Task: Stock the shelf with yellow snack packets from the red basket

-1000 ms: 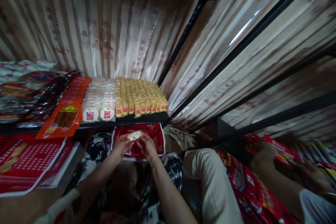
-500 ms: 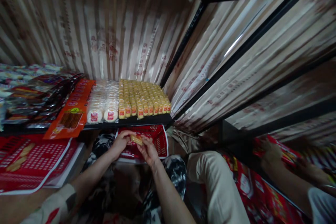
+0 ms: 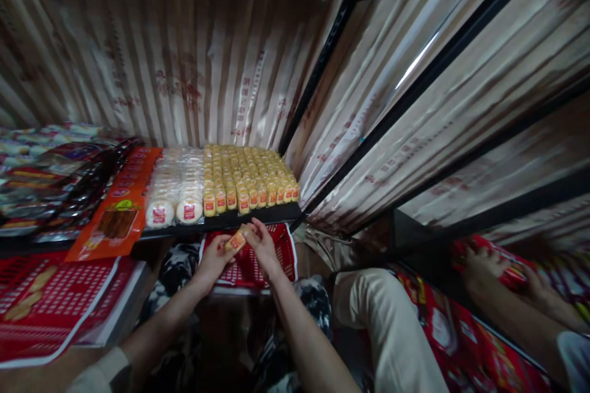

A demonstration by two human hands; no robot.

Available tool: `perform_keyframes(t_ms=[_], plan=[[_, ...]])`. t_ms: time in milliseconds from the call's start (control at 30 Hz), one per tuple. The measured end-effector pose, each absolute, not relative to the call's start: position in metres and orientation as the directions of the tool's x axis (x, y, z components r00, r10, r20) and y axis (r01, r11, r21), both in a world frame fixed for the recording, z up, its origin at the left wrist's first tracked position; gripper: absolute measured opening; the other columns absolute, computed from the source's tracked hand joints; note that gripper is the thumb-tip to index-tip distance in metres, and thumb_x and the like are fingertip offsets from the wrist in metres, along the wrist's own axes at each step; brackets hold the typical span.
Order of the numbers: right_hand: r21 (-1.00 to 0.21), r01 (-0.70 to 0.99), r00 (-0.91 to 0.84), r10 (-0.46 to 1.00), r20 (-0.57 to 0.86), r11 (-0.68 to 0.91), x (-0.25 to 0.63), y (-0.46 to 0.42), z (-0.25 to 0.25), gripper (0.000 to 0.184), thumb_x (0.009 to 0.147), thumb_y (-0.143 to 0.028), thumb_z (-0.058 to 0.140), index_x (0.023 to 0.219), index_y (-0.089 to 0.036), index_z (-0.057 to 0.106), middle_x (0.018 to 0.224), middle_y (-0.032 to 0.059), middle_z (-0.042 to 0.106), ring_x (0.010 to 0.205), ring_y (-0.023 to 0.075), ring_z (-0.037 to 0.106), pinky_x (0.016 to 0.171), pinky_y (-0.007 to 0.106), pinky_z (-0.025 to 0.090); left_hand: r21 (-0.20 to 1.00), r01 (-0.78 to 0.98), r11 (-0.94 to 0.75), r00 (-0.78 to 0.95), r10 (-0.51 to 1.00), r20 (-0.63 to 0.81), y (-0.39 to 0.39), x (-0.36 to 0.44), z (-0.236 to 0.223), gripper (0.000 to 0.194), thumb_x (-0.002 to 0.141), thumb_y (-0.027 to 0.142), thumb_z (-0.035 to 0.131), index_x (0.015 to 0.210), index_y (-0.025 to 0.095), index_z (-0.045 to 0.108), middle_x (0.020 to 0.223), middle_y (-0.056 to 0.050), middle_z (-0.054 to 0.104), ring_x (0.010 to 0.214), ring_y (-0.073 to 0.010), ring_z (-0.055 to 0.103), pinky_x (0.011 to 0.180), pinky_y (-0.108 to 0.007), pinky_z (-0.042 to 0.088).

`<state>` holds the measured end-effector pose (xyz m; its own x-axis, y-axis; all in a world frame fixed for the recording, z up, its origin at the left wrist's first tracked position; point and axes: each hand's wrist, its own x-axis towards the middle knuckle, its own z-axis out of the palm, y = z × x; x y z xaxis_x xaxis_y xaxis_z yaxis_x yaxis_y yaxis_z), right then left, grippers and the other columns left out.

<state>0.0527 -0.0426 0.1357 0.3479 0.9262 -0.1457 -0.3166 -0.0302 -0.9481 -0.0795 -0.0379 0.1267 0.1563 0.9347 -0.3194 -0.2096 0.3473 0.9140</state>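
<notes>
A small yellow snack pack with a red-and-white label [image 3: 236, 239] is between my hands, above a red plastic packaging bag printed with a white grid [image 3: 282, 245]. My left hand [image 3: 215, 263] is closed on its left end. My right hand [image 3: 263, 252] pinches the right end, with some fingers raised. Just beyond, rows of matching yellow packs [image 3: 251, 175] stand on the black shelf [image 3: 230, 219]. To their left are two rows of white round wrapped crackers [image 3: 174, 193].
An orange snack bag [image 3: 108, 221] overhangs the shelf edge, beside dark glossy packets [image 3: 59, 178]. Another red bag [image 3: 50, 301] lies at the lower left. On the right, a co-worker's hands [image 3: 488, 267] hold a red packet. A co-worker's pale-trousered knee [image 3: 369, 295] is close by.
The pack has turned so its label shows, and my right hand has shifted up. The view has tilted slightly. At the right, the co-worker's hands have moved a little with the red packet.
</notes>
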Motion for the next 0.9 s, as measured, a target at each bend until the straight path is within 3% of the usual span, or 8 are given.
perform_keyframes(t_ms=[133, 267, 467, 600, 700, 900], plan=[[-0.956, -0.286, 0.434, 0.882, -0.186, -0.061, 0.042, -0.033, 0.125, 0.049, 0.053, -0.031, 0.078, 0.096, -0.018, 0.058, 0.083, 0.0016, 0.065, 0.074, 0.0141, 0.062, 0.071, 0.027, 0.05, 0.932, -0.283, 0.227, -0.032, 0.969, -0.246, -0.028, -0.065, 0.115, 0.032, 0.06, 0.024, 0.073, 0.084, 0.018, 0.054, 0.086, -0.002, 0.062, 0.077, -0.015, 0.062, 0.069, -0.029, 0.053], [-0.979, -0.2, 0.414, 0.901, -0.125, -0.044, 0.033, -0.023, 0.119, 0.036, 0.058, -0.03, 0.072, 0.089, -0.02, 0.058, 0.072, -0.0016, 0.063, 0.067, 0.0138, 0.06, 0.066, 0.025, 0.049, 0.984, -0.138, 0.108, -0.138, 0.982, -0.127, -0.011, -0.056, 0.105, 0.028, 0.063, 0.024, 0.069, 0.085, 0.018, 0.053, 0.083, -0.002, 0.061, 0.075, -0.0152, 0.062, 0.072, -0.029, 0.05], [-0.998, -0.042, 0.429, 0.903, 0.027, 0.05, 0.036, 0.006, 0.127, 0.022, 0.068, -0.027, 0.061, 0.088, -0.021, 0.061, 0.081, -0.0001, 0.065, 0.074, 0.0144, 0.06, 0.072, 0.025, 0.048, 0.998, 0.036, 0.042, -0.114, 0.993, -0.038, 0.017, -0.055, 0.112, 0.018, 0.069, 0.018, 0.061, 0.087, 0.018, 0.056, 0.091, -0.004, 0.06, 0.073, -0.0143, 0.061, 0.071, -0.028, 0.049], [-0.984, 0.174, 0.463, 0.881, 0.099, 0.019, 0.039, 0.022, 0.127, 0.017, 0.07, -0.023, 0.059, 0.086, -0.022, 0.064, 0.086, 0.0009, 0.064, 0.075, 0.0152, 0.058, 0.074, 0.026, 0.046, 0.974, 0.226, -0.004, -0.178, 0.983, 0.045, 0.029, -0.056, 0.121, 0.011, 0.072, 0.018, 0.059, 0.083, 0.017, 0.06, 0.088, -0.006, 0.06, 0.072, -0.0161, 0.059, 0.074, -0.03, 0.048], [-0.95, 0.313, 0.464, 0.874, 0.149, -0.005, 0.038, 0.027, 0.124, 0.015, 0.073, -0.023, 0.057, 0.085, -0.022, 0.065, 0.087, 0.002, 0.063, 0.076, 0.0161, 0.057, 0.075, 0.027, 0.044, 0.939, 0.343, 0.025, -0.155, 0.987, 0.03, 0.035, -0.057, 0.123, 0.006, 0.075, 0.02, 0.057, 0.08, 0.017, 0.059, 0.083, -0.006, 0.06, 0.07, -0.0171, 0.058, 0.071, -0.03, 0.047], [-0.906, 0.423, 0.443, 0.877, 0.186, -0.022, 0.035, 0.032, 0.124, 0.016, 0.077, -0.022, 0.053, 0.09, -0.024, 0.063, 0.088, 0.0021, 0.06, 0.076, 0.0167, 0.054, 0.075, 0.027, 0.041, 0.888, 0.459, 0.021, -0.152, 0.987, 0.056, 0.042, -0.055, 0.123, 0.005, 0.075, 0.018, 0.057, 0.079, 0.021, 0.056, 0.082, -0.003, 0.06, 0.068, -0.0169, 0.056, 0.069, -0.028, 0.043]])
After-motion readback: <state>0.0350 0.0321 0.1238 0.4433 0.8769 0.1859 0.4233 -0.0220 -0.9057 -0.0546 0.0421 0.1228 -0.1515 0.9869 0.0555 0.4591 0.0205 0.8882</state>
